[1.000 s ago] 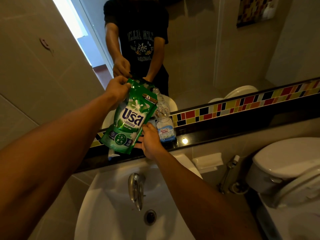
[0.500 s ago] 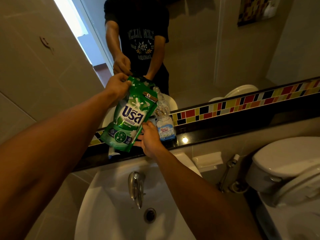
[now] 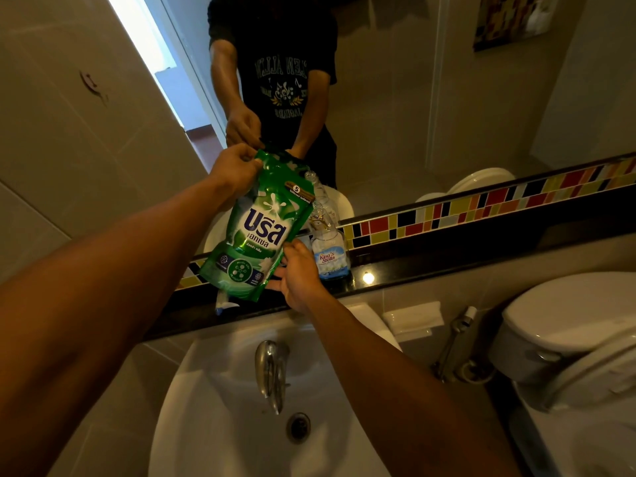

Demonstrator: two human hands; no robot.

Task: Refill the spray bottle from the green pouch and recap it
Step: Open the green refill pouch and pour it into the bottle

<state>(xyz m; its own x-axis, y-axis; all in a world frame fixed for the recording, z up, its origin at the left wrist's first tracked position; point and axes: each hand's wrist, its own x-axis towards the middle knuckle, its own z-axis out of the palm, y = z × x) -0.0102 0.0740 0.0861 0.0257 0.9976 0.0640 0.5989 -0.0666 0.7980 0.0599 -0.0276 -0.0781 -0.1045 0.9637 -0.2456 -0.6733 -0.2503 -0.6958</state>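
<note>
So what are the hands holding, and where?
Left hand pinches the green pouch at its top corner; right hand supports its lower right edge.

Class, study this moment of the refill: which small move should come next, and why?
Probably tip the green pouch further toward the open neck of the spray bottle. The left hand pinches its top corner, the right hand supports its lower edge, and the bottle looks nearly empty.

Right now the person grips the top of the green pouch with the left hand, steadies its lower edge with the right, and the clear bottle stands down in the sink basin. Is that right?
Not quite. The clear bottle stands on the dark ledge under the mirror, not in the sink basin. The head view shows it. The left hand does grip the green pouch at its top, and the right hand steadies its lower edge.
</note>
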